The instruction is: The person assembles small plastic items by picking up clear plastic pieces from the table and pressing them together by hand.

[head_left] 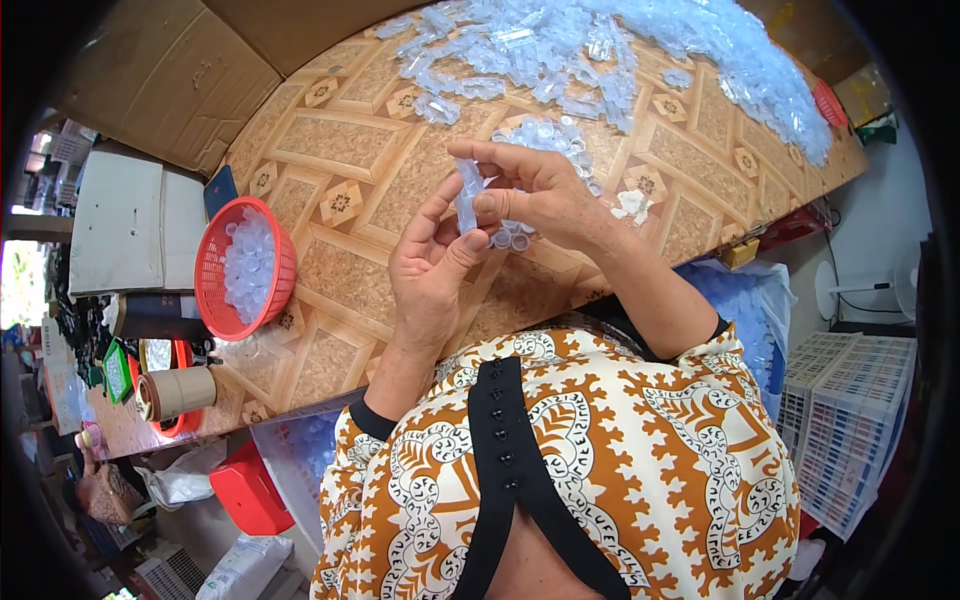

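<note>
A clear plastic tube (466,198) is held upright between my two hands above the table. My left hand (425,270) is closed on its lower part with thumb and fingers. My right hand (550,198) pinches the same tube from the other side, thumb pressed against it and forefinger over its top. Behind and under my right hand lie small round translucent caps (548,133), partly hidden by it. A few more caps (513,239) show below my right wrist.
Clear plastic pieces (520,50) are heaped across the table's far side, spreading right. A red basket (207,305) of translucent caps stands at the left. Near it is a brown tape roll (180,392). A white scrap (632,206) lies right of my hand. Cardboard (170,80) walls the far left.
</note>
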Motion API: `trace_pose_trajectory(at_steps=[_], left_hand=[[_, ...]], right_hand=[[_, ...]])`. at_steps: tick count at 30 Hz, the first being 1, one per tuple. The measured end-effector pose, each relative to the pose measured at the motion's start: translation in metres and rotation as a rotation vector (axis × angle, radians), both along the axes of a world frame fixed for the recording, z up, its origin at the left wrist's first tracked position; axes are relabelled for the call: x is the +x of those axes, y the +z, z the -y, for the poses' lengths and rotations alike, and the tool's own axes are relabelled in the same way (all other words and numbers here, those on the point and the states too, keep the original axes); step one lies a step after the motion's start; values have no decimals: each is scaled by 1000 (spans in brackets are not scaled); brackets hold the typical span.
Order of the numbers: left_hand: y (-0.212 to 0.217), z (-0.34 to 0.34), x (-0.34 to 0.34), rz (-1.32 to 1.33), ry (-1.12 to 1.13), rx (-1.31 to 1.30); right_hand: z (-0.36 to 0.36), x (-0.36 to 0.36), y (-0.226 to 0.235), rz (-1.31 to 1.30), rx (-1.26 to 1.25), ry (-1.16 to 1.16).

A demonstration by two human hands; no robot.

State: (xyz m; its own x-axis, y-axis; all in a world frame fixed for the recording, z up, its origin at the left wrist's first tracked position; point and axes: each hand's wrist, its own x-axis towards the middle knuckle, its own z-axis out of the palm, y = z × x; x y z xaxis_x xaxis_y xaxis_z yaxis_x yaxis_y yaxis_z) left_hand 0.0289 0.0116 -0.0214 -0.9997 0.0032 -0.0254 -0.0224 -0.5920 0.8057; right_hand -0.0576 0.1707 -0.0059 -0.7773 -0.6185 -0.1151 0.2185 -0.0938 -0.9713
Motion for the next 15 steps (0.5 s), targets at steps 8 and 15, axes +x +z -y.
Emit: trace_pose_trajectory(at_steps=[8, 15], left_hand=[[1, 4, 7, -139, -18, -190], [9, 2, 0, -153, 71, -217]], right_hand=[[-10, 2, -6, -342, 3, 94], [-18, 1, -15, -159, -183, 26]])
